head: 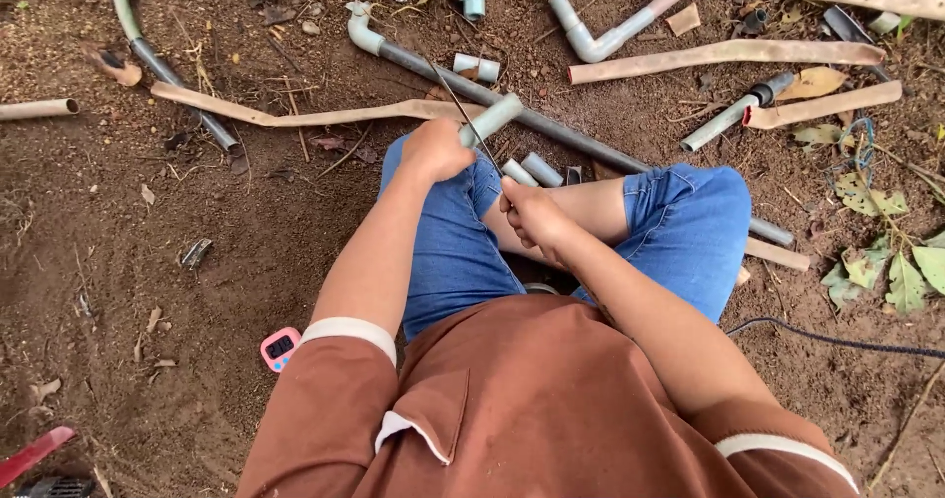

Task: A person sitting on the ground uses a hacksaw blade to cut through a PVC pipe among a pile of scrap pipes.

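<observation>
I sit on bare soil with my knees bent, in blue shorts and a brown shirt. My left hand [433,150] grips a short grey-green pipe piece [495,117] that sticks out to the upper right. My right hand [532,213] holds the lower end of a thin dark saw blade [461,106], which slants up and left across the pipe piece. Two short cut pipe pieces [532,170] lie just beyond my knees.
A long grey pipe with an elbow [551,127] runs diagonally behind my hands. More pipes, elbows and flattened tan hose strips [724,55] lie scattered at the top. A pink timer [280,347] sits at my left, a black cable [837,341] at right.
</observation>
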